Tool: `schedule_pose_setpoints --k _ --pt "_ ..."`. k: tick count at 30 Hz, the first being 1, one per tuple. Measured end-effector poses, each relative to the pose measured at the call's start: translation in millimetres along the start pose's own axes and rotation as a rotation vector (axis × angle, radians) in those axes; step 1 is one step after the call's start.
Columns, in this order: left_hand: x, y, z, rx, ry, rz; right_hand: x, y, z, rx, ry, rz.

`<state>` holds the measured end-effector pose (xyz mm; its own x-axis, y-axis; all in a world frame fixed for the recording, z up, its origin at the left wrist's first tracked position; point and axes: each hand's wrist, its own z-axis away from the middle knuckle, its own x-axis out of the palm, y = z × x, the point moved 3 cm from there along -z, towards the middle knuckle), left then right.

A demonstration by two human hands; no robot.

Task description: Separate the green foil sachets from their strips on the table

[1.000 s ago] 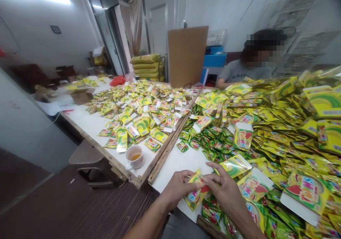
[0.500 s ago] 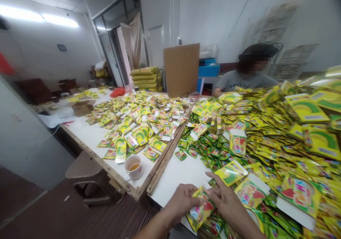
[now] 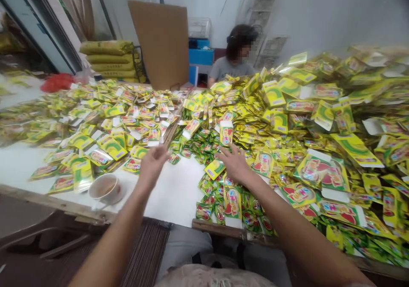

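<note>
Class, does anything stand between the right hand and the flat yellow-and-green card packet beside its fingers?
Nothing visible does. The packet shows just beside the right hand; glossy green sachets lie nearer the camera, not in between. Whether hand and packet touch is unclear.

Glossy printed card packs (image 3: 232, 202) lie among shiny plastic sachets (image 3: 203, 211) on a smooth tabletop (image 3: 174, 193).
The table edge (image 3: 219, 226) looks like rough wood, the upright sheet (image 3: 161, 44) like matt cardboard.

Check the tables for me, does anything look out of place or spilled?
The cup looks out of place: it stands beside yellow packets, near the table's front edge, where it might get knocked. It is upright, and no spill shows.
</note>
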<state>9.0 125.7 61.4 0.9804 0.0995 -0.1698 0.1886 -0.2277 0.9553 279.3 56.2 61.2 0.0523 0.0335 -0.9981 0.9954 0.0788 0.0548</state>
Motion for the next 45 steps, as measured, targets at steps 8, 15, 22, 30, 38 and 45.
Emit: schedule_pose_setpoints --k 8,15,22,30,38,45 --pt "43.9 -47.9 69.6 -0.007 -0.269 -0.382 14.8 -2.2 -23.0 -0.075 -0.212 -0.005" --pt "69.4 -17.0 60.8 0.388 -0.405 -0.696 5.4 -35.9 -20.8 -0.152 -0.111 -0.247" --pt "31.4 -45.8 64.5 -0.113 -0.371 -0.584 16.9 -57.8 -14.9 0.023 -0.249 -0.172" --pt "13.8 -79.5 100.5 -0.561 -0.363 0.261 42.3 -68.1 -15.0 -0.031 -0.33 -0.21" --pt "19.7 -65.7 106.2 -0.646 -0.389 0.428 44.8 -64.0 -3.7 0.191 -0.053 -1.357" --pt "29.4 -49.9 113.0 -0.62 -0.41 0.503 48.5 -80.6 12.7 0.339 0.167 -1.484"
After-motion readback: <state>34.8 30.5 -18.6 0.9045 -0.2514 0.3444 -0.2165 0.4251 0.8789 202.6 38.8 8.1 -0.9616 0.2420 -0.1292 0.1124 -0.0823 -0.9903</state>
